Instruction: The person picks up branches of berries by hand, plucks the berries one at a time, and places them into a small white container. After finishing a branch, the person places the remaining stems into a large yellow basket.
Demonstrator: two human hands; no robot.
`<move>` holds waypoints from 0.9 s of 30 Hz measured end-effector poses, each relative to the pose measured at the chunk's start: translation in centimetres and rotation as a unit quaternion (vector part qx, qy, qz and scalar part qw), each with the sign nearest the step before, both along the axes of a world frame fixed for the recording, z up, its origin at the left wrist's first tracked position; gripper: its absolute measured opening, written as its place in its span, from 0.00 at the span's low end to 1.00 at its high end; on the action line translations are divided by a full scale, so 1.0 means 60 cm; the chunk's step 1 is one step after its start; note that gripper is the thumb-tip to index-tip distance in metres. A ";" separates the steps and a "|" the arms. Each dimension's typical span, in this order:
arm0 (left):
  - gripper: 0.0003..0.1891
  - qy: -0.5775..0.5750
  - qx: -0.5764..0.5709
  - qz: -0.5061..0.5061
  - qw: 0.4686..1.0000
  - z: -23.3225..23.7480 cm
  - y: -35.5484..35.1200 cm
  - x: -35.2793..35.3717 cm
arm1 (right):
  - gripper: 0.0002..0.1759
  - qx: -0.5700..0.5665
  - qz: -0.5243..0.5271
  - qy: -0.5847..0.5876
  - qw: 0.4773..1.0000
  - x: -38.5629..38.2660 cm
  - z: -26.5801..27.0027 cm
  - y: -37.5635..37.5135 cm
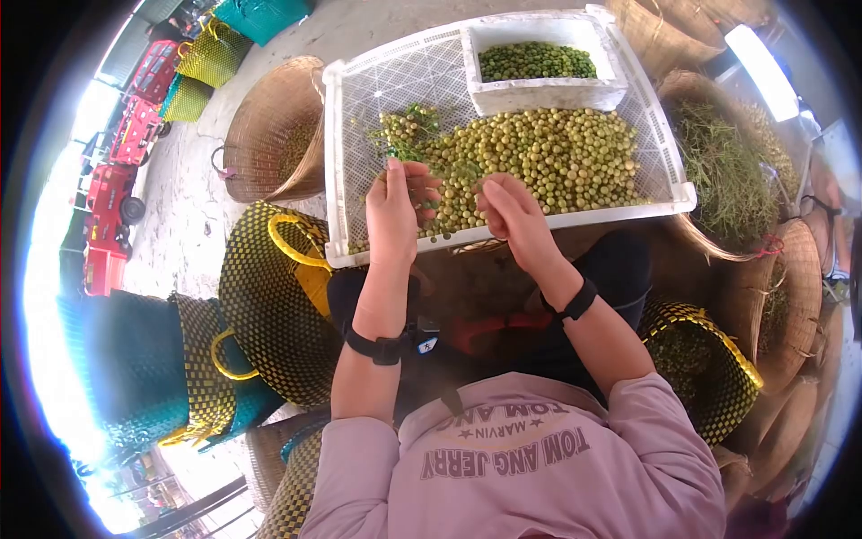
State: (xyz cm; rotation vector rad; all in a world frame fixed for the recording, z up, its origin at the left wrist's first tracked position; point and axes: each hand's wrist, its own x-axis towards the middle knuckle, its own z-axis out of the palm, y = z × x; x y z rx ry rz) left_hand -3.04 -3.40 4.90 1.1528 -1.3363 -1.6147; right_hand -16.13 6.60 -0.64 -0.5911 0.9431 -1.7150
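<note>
My left hand [400, 205] is over the near left part of a white plastic crate [442, 241], its fingers curled in. Just beyond its thumb lies a clump of green stems with small round fruits [409, 128]. My right hand [518, 213] is pinched closed above the crate's near side, with thin green bits by its fingertips. What either hand holds is too small to make out. A heap of yellow-green round fruits [557, 157] covers much of the mesh bottom. In the crate's far right corner, a white foam box [548, 97] contains smaller, darker green fruits [537, 61].
A wicker basket [256, 135] stands left of the crate, near a black-and-yellow woven basket [269, 332]. On the right are a basket of green stems [723, 175] and another yellow-rimmed woven basket [709, 377]. Red vehicles [112, 211] stand at far left.
</note>
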 end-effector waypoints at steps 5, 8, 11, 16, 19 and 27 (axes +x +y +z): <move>0.21 -0.019 -0.016 0.003 1.000 0.003 0.003 0.007 | 0.09 0.003 0.001 0.043 0.999 -0.002 0.001 0.008; 0.21 -0.031 -0.020 0.003 0.999 0.011 0.003 0.018 | 0.10 -0.103 0.041 -0.114 0.987 -0.010 0.002 0.017; 0.21 -0.026 -0.025 -0.015 0.999 0.018 0.007 0.024 | 0.12 -0.015 0.030 -0.111 0.993 -0.014 0.022 0.026; 0.23 -0.061 -0.071 -0.045 0.995 0.026 0.026 0.024 | 0.13 0.044 0.071 -0.101 0.991 0.001 0.035 0.025; 0.23 -0.073 -0.098 -0.048 0.991 0.026 0.033 0.026 | 0.15 0.033 0.053 -0.096 0.993 0.006 0.036 0.027; 0.23 -0.079 -0.097 -0.053 0.991 0.027 0.034 0.042 | 0.13 0.020 0.050 -0.124 0.991 -0.003 0.024 0.036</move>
